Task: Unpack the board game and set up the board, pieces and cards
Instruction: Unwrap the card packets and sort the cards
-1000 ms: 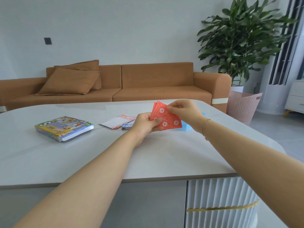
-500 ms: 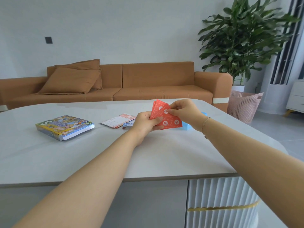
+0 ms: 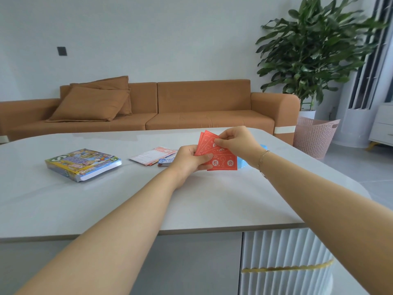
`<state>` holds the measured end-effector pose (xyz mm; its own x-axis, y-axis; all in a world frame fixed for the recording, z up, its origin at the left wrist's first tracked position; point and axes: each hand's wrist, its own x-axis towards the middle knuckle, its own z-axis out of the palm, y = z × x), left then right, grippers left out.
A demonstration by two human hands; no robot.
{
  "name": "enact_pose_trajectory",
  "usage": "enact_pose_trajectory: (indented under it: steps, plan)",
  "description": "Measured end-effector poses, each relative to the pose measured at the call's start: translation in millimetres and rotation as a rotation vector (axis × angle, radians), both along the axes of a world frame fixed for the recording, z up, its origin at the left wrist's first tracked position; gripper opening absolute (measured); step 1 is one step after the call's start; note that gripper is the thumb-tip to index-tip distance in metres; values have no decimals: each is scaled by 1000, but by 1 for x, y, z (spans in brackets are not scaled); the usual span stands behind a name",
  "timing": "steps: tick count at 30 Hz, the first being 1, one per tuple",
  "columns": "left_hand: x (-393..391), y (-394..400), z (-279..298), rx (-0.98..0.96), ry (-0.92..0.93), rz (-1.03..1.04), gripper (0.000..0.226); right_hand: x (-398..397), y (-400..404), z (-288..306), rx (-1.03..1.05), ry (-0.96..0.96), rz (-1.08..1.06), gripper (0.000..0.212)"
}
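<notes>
Above the white table [image 3: 110,209] I hold a fan of red cards [image 3: 221,159] with white printing. My left hand [image 3: 191,159] grips their lower left corner. My right hand [image 3: 236,141] pinches the top edge of the front card. The colourful game box [image 3: 83,163] lies flat on the table at the left. A pile of paper sheets and small cards [image 3: 154,155] sits behind my left hand. A light blue object [image 3: 242,163] peeks out behind the red cards, mostly hidden.
A brown sofa [image 3: 191,105] with cushions stands behind the table. At the right are a large potted plant [image 3: 314,52], a pink basket [image 3: 314,137] and a white cabinet [image 3: 382,124]. The table's near edge runs across the lower middle.
The red cards have spread a little wider, with the front card drawn down and to the right. Both hands stay in nearly the same place.
</notes>
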<state>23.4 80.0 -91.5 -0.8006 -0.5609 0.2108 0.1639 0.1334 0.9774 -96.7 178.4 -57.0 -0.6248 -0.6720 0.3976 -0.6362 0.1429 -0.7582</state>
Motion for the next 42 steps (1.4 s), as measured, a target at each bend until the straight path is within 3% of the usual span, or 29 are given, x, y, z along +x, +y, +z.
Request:
enact_pose_trajectory:
  steps: [4,11,17,23,28,35,39,42]
  plan:
    - [-1,0,0,-8,-9,-5,23,3,-4,4,69,88,-140,44]
    - [-1,-2,-1,5,-11,3,23,4,-2,4,63,69,-54,19]
    - [-1,-1,-1,-15,-22,-15,26,7,-3,4,51,46,-58,40]
    - [1,-1,0,7,-13,-8,27,4,-3,5,82,60,-31,19]
    - [1,1,0,-26,-24,-29,27,6,-1,6,104,16,-47,43]
    - [1,0,0,-18,-27,-23,28,5,-2,7,114,6,-25,20]
    - [1,1,0,-31,-28,-37,24,6,-1,8,83,-4,-66,35]
    - [2,1,0,-34,-34,-46,22,6,-1,8,56,35,-61,31]
